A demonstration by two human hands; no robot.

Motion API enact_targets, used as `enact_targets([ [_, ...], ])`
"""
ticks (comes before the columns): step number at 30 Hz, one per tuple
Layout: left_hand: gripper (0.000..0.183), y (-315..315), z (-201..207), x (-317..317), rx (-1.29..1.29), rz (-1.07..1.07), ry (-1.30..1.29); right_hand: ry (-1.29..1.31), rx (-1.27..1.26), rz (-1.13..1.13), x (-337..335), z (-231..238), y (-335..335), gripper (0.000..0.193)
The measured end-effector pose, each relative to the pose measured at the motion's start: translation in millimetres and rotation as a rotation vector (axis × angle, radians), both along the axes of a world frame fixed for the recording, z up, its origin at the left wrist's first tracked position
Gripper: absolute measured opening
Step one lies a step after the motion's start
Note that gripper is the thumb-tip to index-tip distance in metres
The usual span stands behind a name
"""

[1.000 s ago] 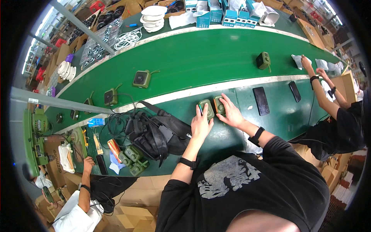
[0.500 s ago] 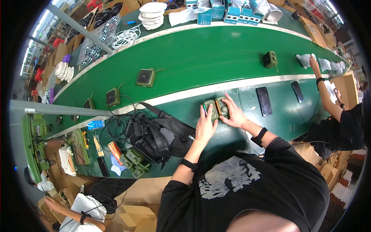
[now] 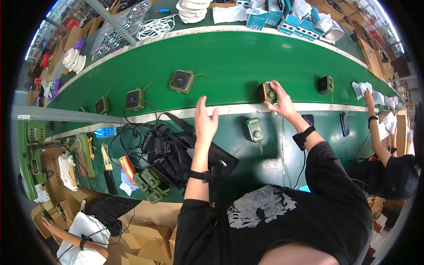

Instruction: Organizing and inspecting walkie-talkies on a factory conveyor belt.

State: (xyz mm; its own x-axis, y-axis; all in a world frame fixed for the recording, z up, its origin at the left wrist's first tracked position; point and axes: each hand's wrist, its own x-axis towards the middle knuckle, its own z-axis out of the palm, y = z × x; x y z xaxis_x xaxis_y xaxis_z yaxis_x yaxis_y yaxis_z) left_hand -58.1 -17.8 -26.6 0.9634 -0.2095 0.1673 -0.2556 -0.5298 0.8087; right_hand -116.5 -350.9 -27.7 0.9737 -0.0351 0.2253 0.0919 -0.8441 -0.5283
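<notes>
My right hand is closed around a small olive-green box-shaped speaker with an orange-lit edge, at the belt's near edge. My left hand is empty and raised, fingers stretched upward and thumb apart, beside the black bag. Between my hands, nearer to me, a second green speaker stands on the table, its knob and panel facing up and its strap trailing toward me. On the belt to the left lie several similar speakers, the nearest a black-faced one; another speaker stands to the right.
A black bag with tangled cables lies to my left, near a cluster of green speakers. Phones lie right, one dark phone fully visible. The green belt crosses ahead. A co-worker's hand touches white wrapped items at right.
Both hands were on two speakers on the table. My right hand has carried one forward to the belt; my left hand has let go and moved left, leaving the other speaker on the table.
</notes>
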Motion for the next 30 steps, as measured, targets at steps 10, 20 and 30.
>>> enact_targets([
  [10,0.090,12.6,-27.5,84.1,0.297,0.287,-0.001,0.028,-0.037,-0.137,24.4,-15.1,-31.9,0.075],
  [20,0.106,2.2,-27.8,138.4,0.518,0.143,0.000,0.049,0.005,-0.131,23.0,-16.5,-41.3,0.075],
  [30,0.101,-28.6,11.3,-35.5,-0.014,-0.184,-0.056,0.141,-0.070,-0.256,15.8,-14.5,-47.7,0.077],
])
